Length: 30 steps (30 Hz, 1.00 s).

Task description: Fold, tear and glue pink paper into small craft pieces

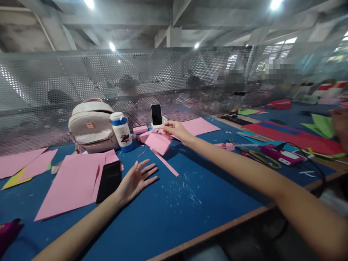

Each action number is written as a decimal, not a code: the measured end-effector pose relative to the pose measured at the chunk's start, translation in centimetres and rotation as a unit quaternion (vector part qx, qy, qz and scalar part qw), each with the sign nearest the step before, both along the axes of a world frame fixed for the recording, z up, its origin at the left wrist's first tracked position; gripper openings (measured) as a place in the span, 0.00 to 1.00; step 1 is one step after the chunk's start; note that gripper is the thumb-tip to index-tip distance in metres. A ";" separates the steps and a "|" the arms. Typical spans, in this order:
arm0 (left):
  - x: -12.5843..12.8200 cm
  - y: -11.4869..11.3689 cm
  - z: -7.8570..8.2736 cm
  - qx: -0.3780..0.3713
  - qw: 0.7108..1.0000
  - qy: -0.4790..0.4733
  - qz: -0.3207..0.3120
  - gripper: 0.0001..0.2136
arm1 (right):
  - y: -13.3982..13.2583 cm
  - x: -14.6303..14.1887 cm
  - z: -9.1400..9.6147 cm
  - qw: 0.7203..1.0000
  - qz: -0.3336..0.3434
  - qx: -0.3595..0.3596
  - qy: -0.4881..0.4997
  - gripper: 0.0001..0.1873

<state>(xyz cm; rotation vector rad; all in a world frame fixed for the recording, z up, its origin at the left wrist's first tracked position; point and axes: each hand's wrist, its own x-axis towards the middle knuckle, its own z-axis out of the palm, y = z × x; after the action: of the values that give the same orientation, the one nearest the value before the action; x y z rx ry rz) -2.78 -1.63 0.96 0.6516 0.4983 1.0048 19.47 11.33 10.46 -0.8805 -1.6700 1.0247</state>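
My left hand [136,179] hovers just above the blue table [168,210] with its palm up and fingers spread, holding nothing. It lies beside a black phone [109,180] that rests on a large pink paper sheet [72,183]. My right hand [175,129] reaches far forward and pinches the top edge of a folded pink paper piece [158,142]. A thin pink strip [165,164] lies on the table below that piece. Behind the right hand, a second phone [156,114] stands upright in a white holder.
A white backpack [91,125] and a white-and-blue bottle [122,131] stand at the back by the perforated metal screen [81,76]. Scissors [258,156], a pink device [282,154] and coloured sheets lie to the right. Another person's hand [341,127] shows at the far right.
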 end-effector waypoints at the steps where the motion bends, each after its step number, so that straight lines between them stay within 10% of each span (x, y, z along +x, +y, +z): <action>1: 0.0 0.0 -0.1 0.005 1.000 0.002 -0.001 0.25 | 0.6 0.1 -0.3 1.000 -0.011 0.004 -0.001 0.05; 17: 0.7 -0.2 -0.4 0.132 0.983 0.127 0.009 0.24 | 1.2 3.2 -3.2 0.990 -0.076 0.058 -0.101 0.13; 23: 0.7 2.3 0.3 0.314 0.853 0.405 0.102 0.15 | -4.0 4.6 -2.6 0.974 -0.047 0.149 -0.163 0.24; 30: 0.8 12.6 0.4 0.393 0.720 0.556 0.134 0.12 | -9.8 6.3 -2.3 0.928 0.037 0.217 -0.301 0.17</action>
<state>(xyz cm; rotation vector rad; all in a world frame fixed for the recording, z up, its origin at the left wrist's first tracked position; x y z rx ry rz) -1.95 10.95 1.39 2.0575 1.2638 0.9914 25.82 1.55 8.21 -0.8817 -2.3414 0.3976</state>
